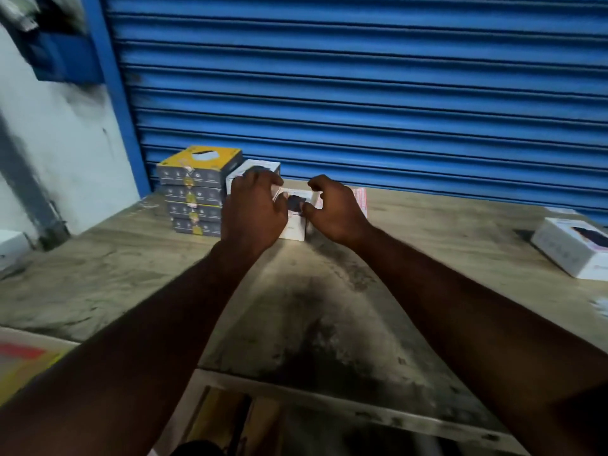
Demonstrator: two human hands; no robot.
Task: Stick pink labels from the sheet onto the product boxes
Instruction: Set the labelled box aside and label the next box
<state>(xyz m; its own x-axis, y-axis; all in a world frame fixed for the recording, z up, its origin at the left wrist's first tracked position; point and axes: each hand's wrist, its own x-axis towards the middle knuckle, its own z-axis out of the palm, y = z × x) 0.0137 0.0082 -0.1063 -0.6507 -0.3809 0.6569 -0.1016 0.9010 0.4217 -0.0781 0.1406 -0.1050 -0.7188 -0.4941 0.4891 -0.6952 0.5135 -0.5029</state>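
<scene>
A white product box (296,225) with a dark picture on top lies at the far middle of the table. My left hand (253,209) curls over its left side, and a small pinkish strip (275,193) shows at its fingertips. My right hand (334,209) grips the box's right side, with the thumb on the top face and the fingers curled at the far edge. The pink label sheet (359,200) lies flat just behind my right hand, mostly hidden by it. The frame is blurred.
Several yellow-and-grey boxes (197,192) are stacked left of my hands, with another white box (260,166) behind them. A white box (572,250) lies at the table's right edge and one (10,246) at far left. A blue roller shutter (362,93) backs the table (312,307).
</scene>
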